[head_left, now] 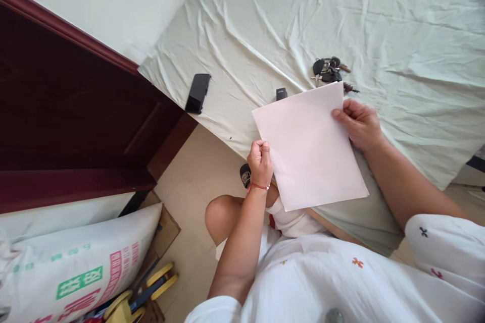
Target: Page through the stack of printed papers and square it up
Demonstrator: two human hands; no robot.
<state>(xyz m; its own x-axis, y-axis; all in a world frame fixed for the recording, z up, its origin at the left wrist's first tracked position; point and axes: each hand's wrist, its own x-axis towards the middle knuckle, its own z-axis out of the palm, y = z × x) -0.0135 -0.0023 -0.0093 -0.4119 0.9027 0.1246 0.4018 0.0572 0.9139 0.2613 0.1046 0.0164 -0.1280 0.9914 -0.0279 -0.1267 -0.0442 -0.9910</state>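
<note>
Blank white paper (310, 151), seemingly more than one sheet by its doubled edges, is held up between my two hands above the edge of the bed. My left hand (260, 162) is closed on the paper's left edge, the thumb on top. At the upper right edge, my right hand (359, 122) pinches it with the thumb in front and the fingers behind. Just beyond the paper's top edge lies a bunch of keys (329, 70). A small black object (281, 94) is partly covered by the paper's top edge.
A black phone (198, 93) lies near the left edge of the bed, on a pale wrinkled sheet (242, 20). A dark red door (76, 91) stands at the left. On the floor, a white printed sack (83, 257) rests near a yellow-wheeled object (161, 280) and a cardboard box (166, 227).
</note>
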